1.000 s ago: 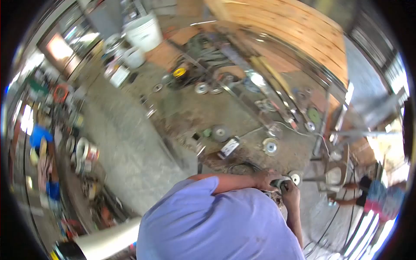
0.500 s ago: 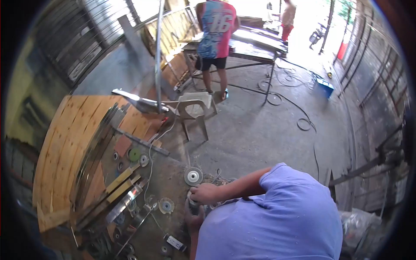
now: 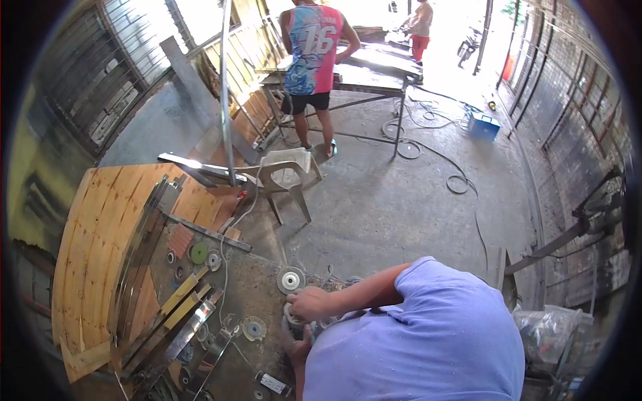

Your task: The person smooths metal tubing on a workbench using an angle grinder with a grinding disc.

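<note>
My left hand (image 3: 296, 343) is closed around a dark, mostly hidden tool that looks like an angle grinder (image 3: 295, 327), low in front of my body. Over it, my right hand (image 3: 311, 304) has its fingers curled on a pale round disc (image 3: 288, 311) at the tool's top. My fingers hide most of this disc. Just beyond the right hand lies a grey wheel (image 3: 291, 280) with a white centre. A notched disc (image 3: 254, 328) rests on the floor left of my hands. A white power strip (image 3: 273, 383) lies nearer, below it.
Wooden planks (image 3: 100, 260), metal lengths (image 3: 190, 327) and a green disc (image 3: 198, 252) lie at left. A plastic chair (image 3: 286, 177) stands ahead. A co-worker in a jersey (image 3: 311, 50) stands at a metal-framed table (image 3: 394, 100). Cables (image 3: 461, 184) run to a blue box (image 3: 483, 125).
My view has shifted slightly, so the background sits further left. Both hands stay at the tool, with the right fingers slightly shifted on the disc. The co-worker's right arm shows more, bent outward.
</note>
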A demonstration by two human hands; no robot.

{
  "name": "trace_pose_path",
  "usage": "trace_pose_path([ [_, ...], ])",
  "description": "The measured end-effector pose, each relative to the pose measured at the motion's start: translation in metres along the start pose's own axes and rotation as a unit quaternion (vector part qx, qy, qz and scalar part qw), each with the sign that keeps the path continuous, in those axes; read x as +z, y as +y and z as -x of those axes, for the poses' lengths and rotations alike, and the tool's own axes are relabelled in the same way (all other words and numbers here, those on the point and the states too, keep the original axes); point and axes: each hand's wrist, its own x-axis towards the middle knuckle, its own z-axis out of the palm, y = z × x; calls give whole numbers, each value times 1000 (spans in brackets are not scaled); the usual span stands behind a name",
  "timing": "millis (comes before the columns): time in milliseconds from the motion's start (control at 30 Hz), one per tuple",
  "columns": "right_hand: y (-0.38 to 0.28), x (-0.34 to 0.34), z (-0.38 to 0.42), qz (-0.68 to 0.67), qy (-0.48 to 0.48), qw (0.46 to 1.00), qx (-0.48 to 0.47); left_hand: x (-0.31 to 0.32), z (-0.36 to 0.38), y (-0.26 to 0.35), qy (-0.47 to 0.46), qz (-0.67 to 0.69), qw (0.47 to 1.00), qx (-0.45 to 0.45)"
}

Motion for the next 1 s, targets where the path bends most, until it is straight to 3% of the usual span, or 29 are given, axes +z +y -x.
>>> trace_pose_path([
  [67,-5,-1,7,-18,33,999,-17,1,1,0,7,-16,1000,7],
  [267,-9,-14,-7,1,-49,998,45,4,7,-23,21,-5,999,35],
  [367,-1,3,-3,19,35,999,-17,3,8,-26,23,-26,998,47],
  [433,1,6,-2,32,5,999,0,0,8,-15,15,-55,997,48],
  [567,0,-7,1,29,-18,999,0,0,5,-7,-6,-8,1000,0],
  [667,-4,8,11,-1,19,1000,11,-1,4,-9,-24,-7,1000,-16],
  [767,-23,-28,4,-80,-167,974,132,1,1,-24,-38,-40,998,15],
  [867,-16,-3,14,-7,22,1000,20,-1,2,-22,-38,-26,999,24],
  [967,-27,-24,14,-20,-114,990,77,-5,1,-9,-53,-14,998,-9],
  [1000,-25,-20,14,-26,-94,992,77,-5,1,-8,-53,-11,998,-15],
])
